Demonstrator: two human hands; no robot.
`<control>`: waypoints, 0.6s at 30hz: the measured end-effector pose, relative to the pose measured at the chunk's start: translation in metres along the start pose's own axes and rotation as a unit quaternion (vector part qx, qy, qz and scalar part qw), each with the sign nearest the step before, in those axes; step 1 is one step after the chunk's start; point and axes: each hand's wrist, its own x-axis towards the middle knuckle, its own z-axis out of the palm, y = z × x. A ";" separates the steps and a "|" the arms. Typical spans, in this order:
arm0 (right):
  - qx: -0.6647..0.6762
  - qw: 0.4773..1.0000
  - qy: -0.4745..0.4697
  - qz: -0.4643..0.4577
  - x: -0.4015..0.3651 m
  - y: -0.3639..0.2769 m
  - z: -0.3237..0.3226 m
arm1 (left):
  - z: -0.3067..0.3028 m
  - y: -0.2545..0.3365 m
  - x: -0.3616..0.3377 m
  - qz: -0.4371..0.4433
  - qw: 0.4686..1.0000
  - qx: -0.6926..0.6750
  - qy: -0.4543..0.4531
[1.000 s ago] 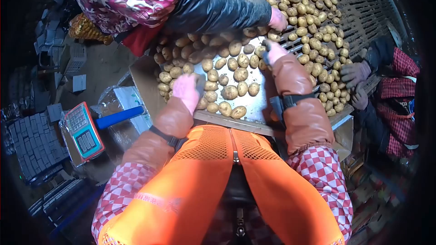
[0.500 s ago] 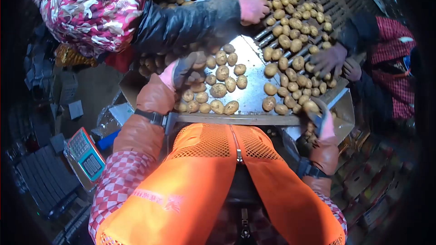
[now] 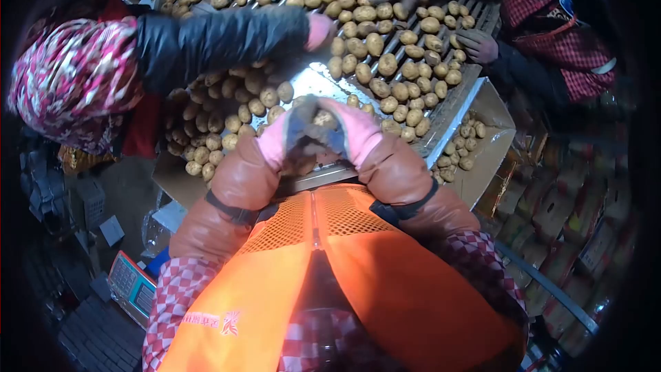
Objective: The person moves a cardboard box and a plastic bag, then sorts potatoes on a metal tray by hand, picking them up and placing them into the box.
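Observation:
My left hand (image 3: 288, 134) and my right hand (image 3: 351, 131), in pink gloves with dark palms, meet in front of my chest at the table's near edge. Their fingers curl inward around a potato (image 3: 323, 118) that shows between them. Whether more potatoes lie under the fingers is hidden by the gloves and some blur. Beneath the hands is the bright metal plate (image 3: 313, 83). Loose potatoes (image 3: 206, 141) are heaped to the left of my left hand, and others (image 3: 399, 93) lie on the roller bars beyond my right hand.
At the left, a co-worker's sleeve (image 3: 220, 41) reaches across the table. Another co-worker's gloved hands (image 3: 478, 46) touch potatoes at the far right. A cardboard box (image 3: 492, 138) with potatoes stands at the right edge. A scale (image 3: 134, 286) sits low on the left.
My right hand has come from the box at the right edge to meet my left hand, which moved slightly right. The view has shifted, and more potatoes show in the right box.

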 end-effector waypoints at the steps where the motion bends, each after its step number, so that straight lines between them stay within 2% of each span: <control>1: 0.000 1.000 -0.021 0.009 -0.001 0.001 0.002 | -0.021 -0.027 0.009 -0.129 0.982 -0.136 -0.007; 2: 0.000 1.000 -0.019 0.010 -0.003 0.000 0.001 | -0.015 -0.029 0.008 -0.181 0.971 -0.153 -0.007; 3: -0.012 0.999 -0.036 0.018 -0.005 -0.003 -0.001 | -0.013 -0.030 0.009 -0.183 0.971 -0.153 -0.008; 5: -0.023 0.998 -0.054 0.026 -0.005 -0.002 0.004 | -0.008 -0.031 0.010 -0.082 0.990 -0.102 -0.057; 6: 0.221 0.969 -0.019 0.106 -0.003 0.005 0.012 | 0.000 -0.038 0.017 -0.064 0.994 -0.090 0.026; 7: 0.449 0.875 0.018 0.178 -0.001 0.013 0.017 | 0.010 -0.044 0.027 -0.044 0.990 -0.077 0.107; 8: 0.493 0.847 0.091 0.178 0.002 0.019 0.021 | 0.022 -0.037 0.030 -0.030 0.983 -0.154 0.098; 9: 0.493 0.847 0.092 0.179 0.003 0.017 0.011 | 0.032 -0.028 0.032 -0.017 0.969 -0.229 0.089; 10: 0.529 0.829 0.060 0.173 0.001 0.016 -0.001 | 0.038 -0.028 0.037 -0.018 0.969 -0.230 0.089; 11: 0.564 0.808 0.028 0.167 0.000 0.014 -0.010 | 0.042 -0.025 0.042 0.088 0.987 -0.057 0.124; 12: 0.337 0.934 0.112 0.034 -0.005 0.012 -0.011 | 0.043 -0.021 0.045 0.190 0.962 0.119 0.153; 13: 0.339 0.934 0.111 0.033 -0.001 0.029 -0.008 | 0.042 -0.017 0.048 0.190 0.962 0.121 0.155; 14: 0.522 0.821 0.181 0.140 0.007 0.054 -0.001 | 0.042 -0.008 0.048 0.138 0.965 0.154 0.159; 15: 0.672 0.658 0.240 0.240 0.014 0.062 -0.002 | 0.039 -0.002 0.050 0.084 0.965 0.186 0.162; 17: 0.671 0.659 0.215 0.264 0.010 0.062 -0.020 | 0.038 0.003 0.049 0.062 0.972 0.168 0.154; 18: 0.668 0.659 0.193 0.288 0.010 0.048 -0.037 | 0.053 0.024 0.040 0.048 0.966 0.162 0.196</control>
